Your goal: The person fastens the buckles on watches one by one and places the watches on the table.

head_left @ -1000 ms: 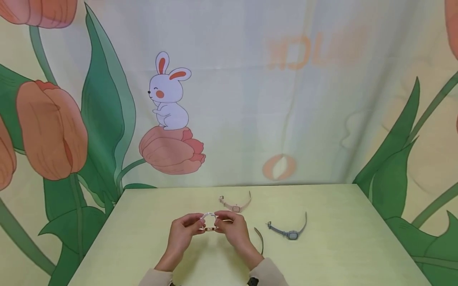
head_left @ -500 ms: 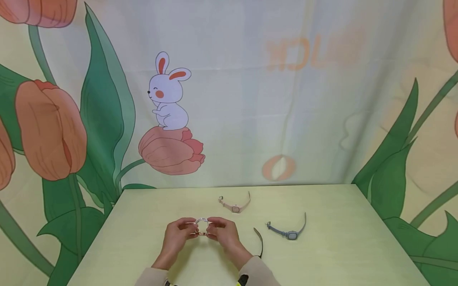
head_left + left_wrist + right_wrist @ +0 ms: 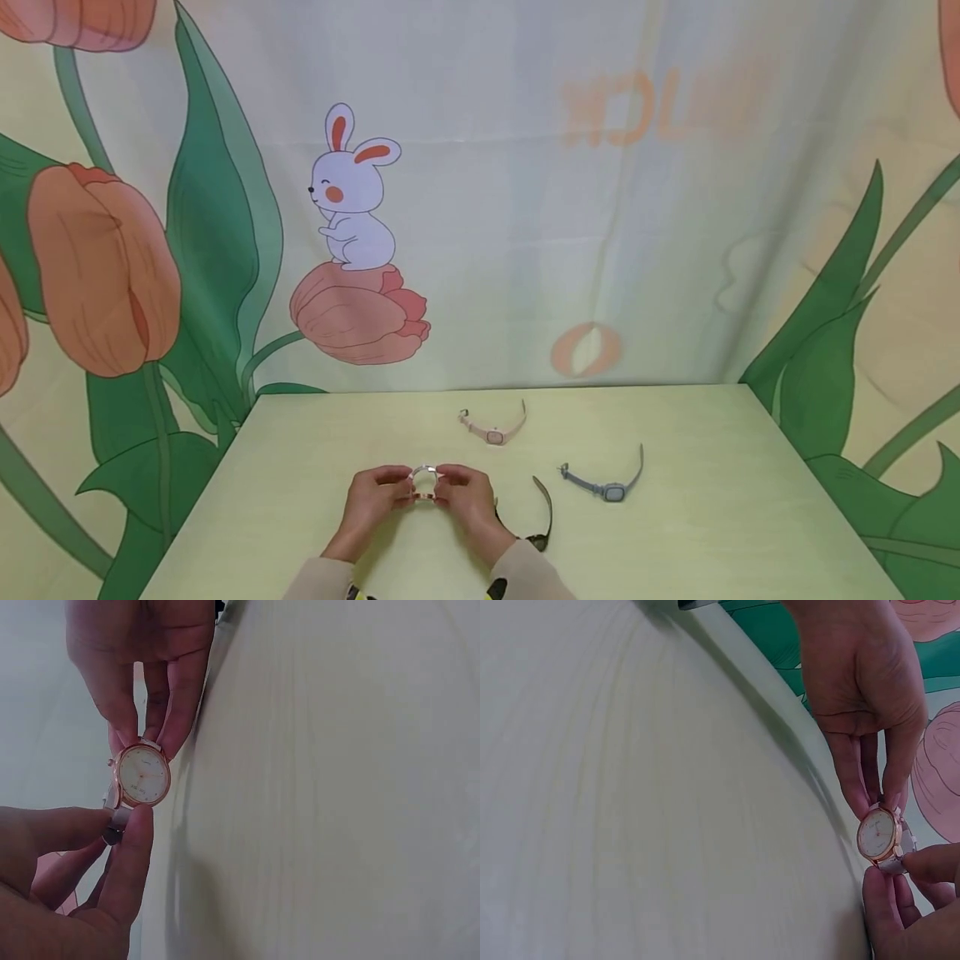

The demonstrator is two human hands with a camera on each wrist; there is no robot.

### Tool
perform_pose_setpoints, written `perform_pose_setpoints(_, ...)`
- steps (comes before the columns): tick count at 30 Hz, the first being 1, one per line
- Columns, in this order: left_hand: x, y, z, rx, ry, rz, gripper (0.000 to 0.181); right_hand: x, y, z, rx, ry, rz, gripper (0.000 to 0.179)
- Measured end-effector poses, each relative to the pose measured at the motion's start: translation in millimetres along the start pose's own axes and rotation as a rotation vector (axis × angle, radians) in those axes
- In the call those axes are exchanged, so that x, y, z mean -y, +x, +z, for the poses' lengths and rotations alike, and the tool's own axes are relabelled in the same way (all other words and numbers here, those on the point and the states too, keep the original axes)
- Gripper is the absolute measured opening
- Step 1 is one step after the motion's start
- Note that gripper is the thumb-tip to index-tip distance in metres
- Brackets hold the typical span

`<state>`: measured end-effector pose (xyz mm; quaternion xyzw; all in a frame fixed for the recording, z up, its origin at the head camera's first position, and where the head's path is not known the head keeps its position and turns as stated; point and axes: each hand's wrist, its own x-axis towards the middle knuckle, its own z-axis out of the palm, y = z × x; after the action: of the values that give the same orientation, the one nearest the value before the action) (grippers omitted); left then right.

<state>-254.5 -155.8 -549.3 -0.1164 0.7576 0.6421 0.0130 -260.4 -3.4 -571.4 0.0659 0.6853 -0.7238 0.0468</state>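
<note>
Between my two hands is a wristwatch (image 3: 424, 497) with a round white dial, a rose-gold case and a pale strap bent into a loop. My left hand (image 3: 369, 500) pinches one side of it, thumb and fingers on the strap beside the case. From the opposite side my right hand (image 3: 467, 500) pinches the strap in the same way. The dial (image 3: 144, 776) faces the left wrist camera, and the case (image 3: 879, 834) shows a little turned in the right wrist view. Both hands are over the near left part of the table.
A pink watch (image 3: 495, 436) lies farther back on the pale green table (image 3: 712, 450). To the right is a blue-grey watch (image 3: 613, 492). A black watch (image 3: 537, 542) lies by my right wrist, partly hidden. A printed curtain (image 3: 487, 208) hangs behind the table.
Both hands with the watch have moved slightly left and nearer to me. More of the black watch shows beside the right wrist. The watches on the table have stayed put.
</note>
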Motion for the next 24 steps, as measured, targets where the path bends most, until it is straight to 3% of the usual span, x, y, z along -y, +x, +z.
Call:
perform_pose_setpoints(9, 4.5, -0.8, 0.1, -0.007, -0.014, -0.007, 0.023, -2.6, 0.4, 2.5, -0.062, -0.256, -0.120, 0.031)
perform_pose_setpoints(17, 6.3, -1.9, -0.6, -0.027, 0.049, 0.036, 0.022, -4.0, -1.4, 3.7, -0.091, -0.337, -0.165, 0.021)
perform_pose_setpoints(24, 8.7, 1.2, -4.4, -0.041, 0.110, 0.048, 0.022, 2.6, -5.0, 0.1, -0.062, -0.394, -0.184, 0.022)
